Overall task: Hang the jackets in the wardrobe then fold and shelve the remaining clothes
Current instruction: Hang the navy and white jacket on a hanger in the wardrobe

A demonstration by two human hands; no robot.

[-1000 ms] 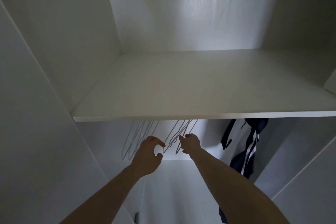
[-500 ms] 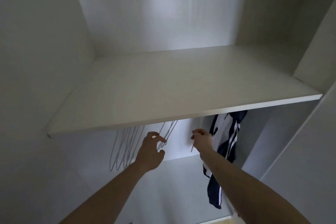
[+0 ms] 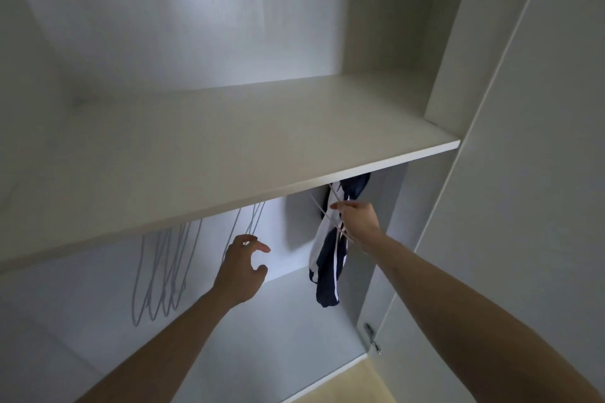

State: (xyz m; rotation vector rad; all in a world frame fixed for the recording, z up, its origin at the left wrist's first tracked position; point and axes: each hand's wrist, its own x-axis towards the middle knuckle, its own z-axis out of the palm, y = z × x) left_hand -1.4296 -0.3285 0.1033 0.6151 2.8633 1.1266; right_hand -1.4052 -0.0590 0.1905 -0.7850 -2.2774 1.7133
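I look up into a white wardrobe, below its wide shelf (image 3: 294, 154). My right hand (image 3: 358, 219) grips a thin white wire hanger (image 3: 322, 211) just in front of a navy and white jacket (image 3: 327, 265) that hangs at the right end under the shelf. My left hand (image 3: 244, 267) is held out with loosely curled fingers and holds nothing; its fingertips are close to a pair of hanging white hangers (image 3: 253, 216). Several more empty white hangers (image 3: 163, 275) hang further left. The rail itself is hidden behind the shelf.
The wardrobe's open door (image 3: 523, 206) stands at the right, with a metal hinge (image 3: 371, 337) low on its inner edge. The side panel (image 3: 393, 222) is close behind the jacket. A lower white board (image 3: 229, 353) runs under the hanging space.
My right hand has carried one hanger to the right, away from the bunch and over to the jacket. My left hand has stayed near the other hangers. My view has turned left.
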